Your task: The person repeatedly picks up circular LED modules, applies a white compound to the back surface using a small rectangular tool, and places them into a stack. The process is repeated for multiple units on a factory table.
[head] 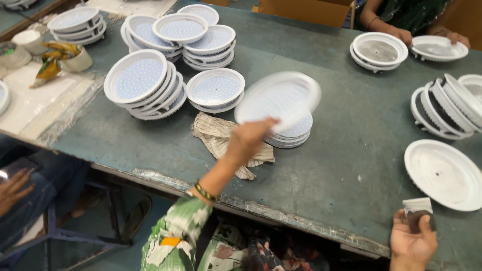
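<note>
**Round light housing held over a short stack on the bench**

The left hand (249, 136) grips a white round housing (277, 99) by its near edge, fingers closed on the rim, and holds it tilted above a short stack of like pieces (296, 134); the housing is blurred. Just left of that stack a striped cloth (217, 139) lies crumpled on the grey-green bench (351, 125), partly under the wrist, which wears a beaded bracelet (205, 191) above a green patterned sleeve.

The right hand (412, 241) sits at the near bench edge, palm up, fingers curled loosely about a small white-and-dark square piece (417, 210). Just beyond it lies a single white housing (443, 173), open side up, with a row of housings leaning on edge (447, 105) farther back.

Across the left half of the bench stand several stacks of dotted white discs (143, 83). At the far right another person's hands (401, 34) rest on two more housings (379, 50). At the lower left, a third person's hand (12, 188) shows beside the bench.
</note>
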